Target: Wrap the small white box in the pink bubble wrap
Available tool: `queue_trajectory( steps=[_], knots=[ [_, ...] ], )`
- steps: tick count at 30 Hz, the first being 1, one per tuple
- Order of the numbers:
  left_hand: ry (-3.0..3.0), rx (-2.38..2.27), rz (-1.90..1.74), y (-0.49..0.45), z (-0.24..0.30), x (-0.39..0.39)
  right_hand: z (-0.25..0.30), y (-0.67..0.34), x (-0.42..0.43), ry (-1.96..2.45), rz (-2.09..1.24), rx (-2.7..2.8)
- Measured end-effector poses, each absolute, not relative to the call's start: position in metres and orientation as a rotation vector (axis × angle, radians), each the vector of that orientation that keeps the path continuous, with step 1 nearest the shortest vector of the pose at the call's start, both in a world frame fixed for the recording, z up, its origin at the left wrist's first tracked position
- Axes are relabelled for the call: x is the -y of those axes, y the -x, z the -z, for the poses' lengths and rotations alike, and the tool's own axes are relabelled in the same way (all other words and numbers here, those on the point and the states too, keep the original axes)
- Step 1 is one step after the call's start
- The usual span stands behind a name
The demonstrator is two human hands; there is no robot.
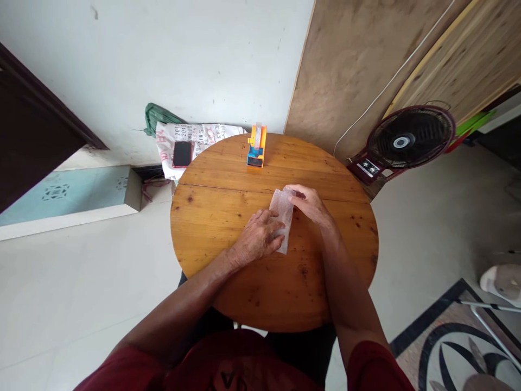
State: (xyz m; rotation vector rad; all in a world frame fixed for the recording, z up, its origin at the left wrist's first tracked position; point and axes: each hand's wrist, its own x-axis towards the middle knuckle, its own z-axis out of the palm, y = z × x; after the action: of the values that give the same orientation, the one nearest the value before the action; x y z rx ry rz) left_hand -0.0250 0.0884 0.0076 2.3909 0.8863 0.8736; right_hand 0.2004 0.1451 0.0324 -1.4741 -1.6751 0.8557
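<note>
A small translucent white plastic bag (pixel 282 209) lies flat on the round wooden table (pixel 228 190), near its middle. My left hand (pixel 258 236) rests on the bag's near end, fingers curled and pressing it down. My right hand (pixel 309 203) pinches the bag's far right edge between thumb and fingers. An orange and blue tape dispenser (pixel 256 145) stands upright at the table's far edge, well beyond both hands.
Behind the table a printed white sack (pixel 203 136) carries a dark phone (pixel 182 153), with a green bag (pixel 159 115) behind it. A floor fan (pixel 407 141) stands at right before wooden boards. A patterned rug (pixel 451 336) and a slipper (pixel 502 282) lie at lower right.
</note>
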Motion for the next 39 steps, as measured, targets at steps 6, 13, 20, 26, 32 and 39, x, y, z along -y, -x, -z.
queue_trajectory(
  steps=[6, 13, 20, 26, 32, 39],
  knots=[
    [-2.401, -0.882, -0.859, 0.025, -0.01, -0.089, -0.031, -0.198, -0.145, 1.46, -0.874, 1.707],
    [-2.398, -0.874, -0.905, 0.024, -0.005, -0.089, -0.02, -0.194, -0.151, 1.469, -0.893, 1.495],
    [-2.392, -0.877, -0.905, 0.025, -0.006, -0.089, -0.012, -0.195, -0.157, 1.464, -1.047, 1.107],
    [-2.402, -0.854, -0.92, 0.025, -0.006, -0.089, -0.008, -0.198, -0.161, 1.438, -1.071, 0.978],
    [-2.405, -0.852, -0.926, 0.025, -0.007, -0.088, -0.014, -0.197, -0.159, 1.405, -1.117, 1.076],
    [-2.4, -0.855, -0.926, 0.025, -0.005, -0.089, -0.01, -0.197, -0.162, 1.424, -1.106, 1.214]
  ],
)
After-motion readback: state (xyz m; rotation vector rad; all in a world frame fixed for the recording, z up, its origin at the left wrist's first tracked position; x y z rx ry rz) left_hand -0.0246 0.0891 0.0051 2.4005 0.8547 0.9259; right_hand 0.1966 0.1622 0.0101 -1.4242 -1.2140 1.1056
